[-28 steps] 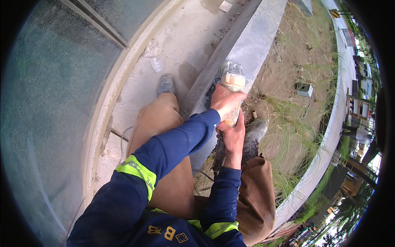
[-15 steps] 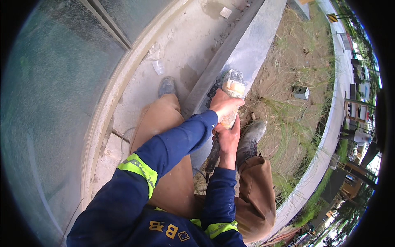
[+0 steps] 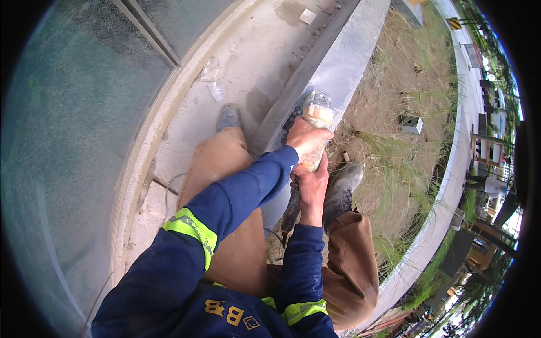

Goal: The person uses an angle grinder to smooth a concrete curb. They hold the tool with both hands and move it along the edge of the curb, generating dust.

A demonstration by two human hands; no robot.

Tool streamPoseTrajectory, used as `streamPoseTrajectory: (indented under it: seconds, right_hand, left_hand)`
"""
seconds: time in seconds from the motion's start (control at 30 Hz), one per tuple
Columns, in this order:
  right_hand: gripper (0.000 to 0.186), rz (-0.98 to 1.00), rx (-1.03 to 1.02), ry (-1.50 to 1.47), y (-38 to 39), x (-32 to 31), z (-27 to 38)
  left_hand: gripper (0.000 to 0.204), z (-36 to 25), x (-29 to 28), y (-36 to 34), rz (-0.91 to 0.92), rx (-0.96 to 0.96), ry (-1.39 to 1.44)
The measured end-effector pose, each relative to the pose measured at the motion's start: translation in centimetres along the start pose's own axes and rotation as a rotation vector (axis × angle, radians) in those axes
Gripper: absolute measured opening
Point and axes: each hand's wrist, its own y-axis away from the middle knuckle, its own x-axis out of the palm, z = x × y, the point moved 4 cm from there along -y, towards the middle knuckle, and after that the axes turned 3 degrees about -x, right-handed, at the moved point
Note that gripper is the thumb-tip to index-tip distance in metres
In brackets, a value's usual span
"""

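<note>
I hold a dusty angle grinder (image 3: pixel 319 116) with both hands over the top of a grey concrete ledge (image 3: pixel 352 53). My left hand (image 3: pixel 306 137) wraps round its body behind the head. Behind it, my right hand (image 3: pixel 311 183) grips the rear of the grinder, where a dark handle or cord sleeve (image 3: pixel 291 208) hangs down. The grinder's head rests on or just above the ledge face; its disc is mostly hidden beneath. Dark loose chips (image 3: pixel 289 121) lie on the ledge just left of the grinder.
My boots straddle the ledge, one (image 3: pixel 229 117) on dusty concrete, the other (image 3: pixel 345 188) on sandy ground with tufts of grass (image 3: pixel 380 152). A glass wall (image 3: pixel 84 141) curves along the left. A small grey box (image 3: pixel 412 125) stands in the sand. Plastic scraps (image 3: pixel 216 90) lie near the left boot.
The grinder and my left hand have shifted slightly forward and to the left along the ledge. My right hand keeps its grip and has barely moved.
</note>
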Motion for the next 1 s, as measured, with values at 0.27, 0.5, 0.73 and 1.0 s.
streamPoseTrajectory:
  seconds: [0.27, 0.5, 0.73, 1.0]
  right_hand:
    - [0.088, -0.039, -0.072, 0.038, 0.4, -0.5, -3.0]
    - [0.089, 0.006, -0.033, 0.028, 2.0, 0.0, -0.9]
    - [0.096, -0.002, -0.063, 0.138, 1.8, -0.5, -1.3]
    - [0.099, -0.050, -0.101, 0.157, 2.3, -0.7, -3.7]
  left_hand:
    - [0.075, 2.5, -0.2, -0.7, 0.129, 0.046, 0.006]
    - [0.076, 2.1, -0.9, 0.2, 0.136, -0.002, 0.000]
    - [0.079, 2.5, -1.3, 0.2, 0.030, -0.025, -0.053]
    - [0.079, 2.7, -1.4, 1.5, 0.137, 0.018, 0.001]
